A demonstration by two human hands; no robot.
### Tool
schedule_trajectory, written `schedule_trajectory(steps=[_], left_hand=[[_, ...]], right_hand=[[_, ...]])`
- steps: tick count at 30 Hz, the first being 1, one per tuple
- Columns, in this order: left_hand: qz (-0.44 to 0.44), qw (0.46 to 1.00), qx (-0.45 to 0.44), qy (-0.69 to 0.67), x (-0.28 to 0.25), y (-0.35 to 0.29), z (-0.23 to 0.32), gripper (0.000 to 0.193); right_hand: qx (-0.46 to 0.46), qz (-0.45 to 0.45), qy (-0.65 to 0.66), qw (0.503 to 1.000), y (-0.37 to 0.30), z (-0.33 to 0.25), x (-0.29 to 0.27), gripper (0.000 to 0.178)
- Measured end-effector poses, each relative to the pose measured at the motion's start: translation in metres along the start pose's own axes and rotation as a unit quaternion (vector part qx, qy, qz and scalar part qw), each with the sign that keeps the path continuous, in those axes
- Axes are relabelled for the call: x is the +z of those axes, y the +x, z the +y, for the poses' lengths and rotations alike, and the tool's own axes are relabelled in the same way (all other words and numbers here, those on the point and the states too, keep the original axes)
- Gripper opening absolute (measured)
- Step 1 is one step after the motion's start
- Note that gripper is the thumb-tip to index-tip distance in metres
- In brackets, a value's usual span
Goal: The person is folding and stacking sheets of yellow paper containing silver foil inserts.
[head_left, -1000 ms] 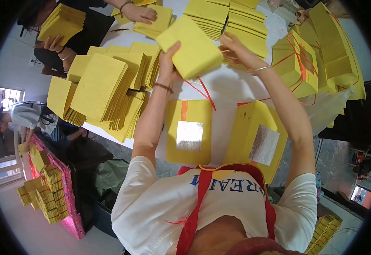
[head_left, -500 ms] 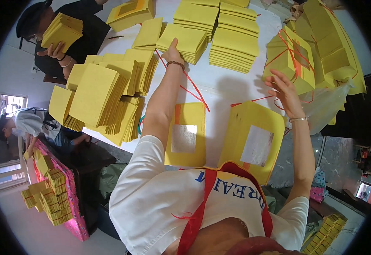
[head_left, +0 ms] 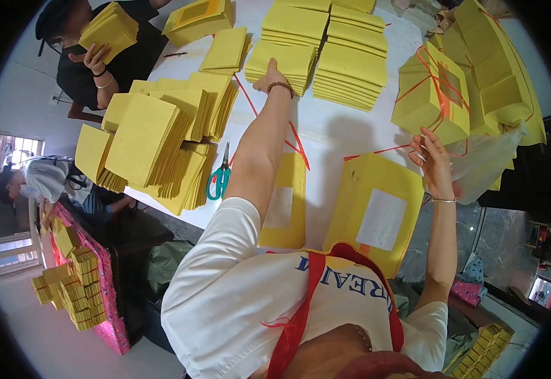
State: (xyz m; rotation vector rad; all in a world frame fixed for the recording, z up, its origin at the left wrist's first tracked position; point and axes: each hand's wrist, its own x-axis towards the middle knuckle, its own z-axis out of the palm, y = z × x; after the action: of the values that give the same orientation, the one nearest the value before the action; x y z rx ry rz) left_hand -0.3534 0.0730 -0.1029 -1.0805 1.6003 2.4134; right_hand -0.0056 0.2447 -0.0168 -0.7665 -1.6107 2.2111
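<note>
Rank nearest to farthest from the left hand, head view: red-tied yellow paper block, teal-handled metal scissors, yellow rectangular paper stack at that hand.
1. Yellow paper stack: at the left hand.
2. Scissors: leftward, nearer the body.
3. Red-tied block: rightward.

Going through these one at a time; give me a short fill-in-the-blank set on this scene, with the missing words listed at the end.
1. The person's left hand is at a yellow stack, and its wrist wears a ____ beaded bracelet.
2. The scissors lie to the ____ of the left forearm.
3. The right hand is near a yellow bundle bound with ____ cord.
4. The co-worker at upper left wears a ____ cap.

Missing words: brown; left; red; black.
</note>
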Motion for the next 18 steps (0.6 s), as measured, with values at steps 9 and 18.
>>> schedule_trajectory(steps=[9,18], left_hand=[[0.028,0.979,-0.077,0.188,0.007,0.013,0.005,0.102],[0.002,0.983,-0.087,0.159,0.012,0.03,-0.018,0.117]], right_hand=[[-0.014,0.011,0.039,0.999,-0.019,0.009,-0.02,0.034],[-0.023,0.098,-0.036,0.994,-0.041,0.008,-0.022,0.034]])
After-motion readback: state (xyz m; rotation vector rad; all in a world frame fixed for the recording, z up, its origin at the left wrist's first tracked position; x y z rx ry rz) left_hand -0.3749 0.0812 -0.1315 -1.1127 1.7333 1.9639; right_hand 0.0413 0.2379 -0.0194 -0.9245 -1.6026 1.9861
